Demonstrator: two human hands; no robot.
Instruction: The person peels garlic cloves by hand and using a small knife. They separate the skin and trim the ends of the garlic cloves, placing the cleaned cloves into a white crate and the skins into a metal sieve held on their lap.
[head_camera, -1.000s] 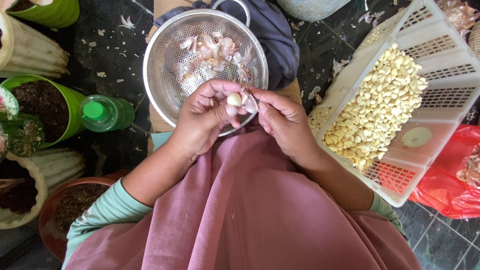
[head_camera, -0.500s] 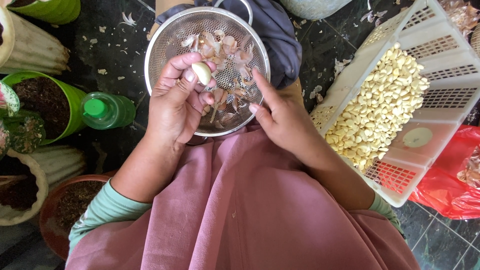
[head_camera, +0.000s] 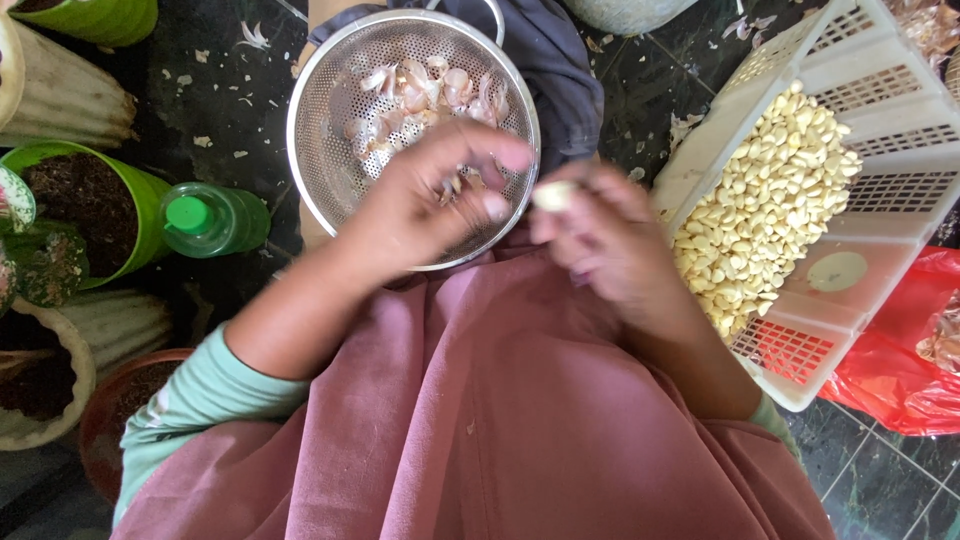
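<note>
A: What has changed in the last second?

B: The peeled garlic clove (head_camera: 553, 194) has passed from the left hand (head_camera: 420, 205) to the right hand (head_camera: 610, 245), which now pinches it at its fingertips.

A: And where are the hands?

B: The left hand has dropped from above the metal colander (head_camera: 320, 100) to its near rim. Both hands are blurred with motion.

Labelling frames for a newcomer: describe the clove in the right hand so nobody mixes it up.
Start at the round metal colander on the lap; just right of its lower rim is the right hand. At its fingers, blurred, sits one pale peeled garlic clove. Unlike the peeled cloves piled in the white basket, it is single and held up.
</note>
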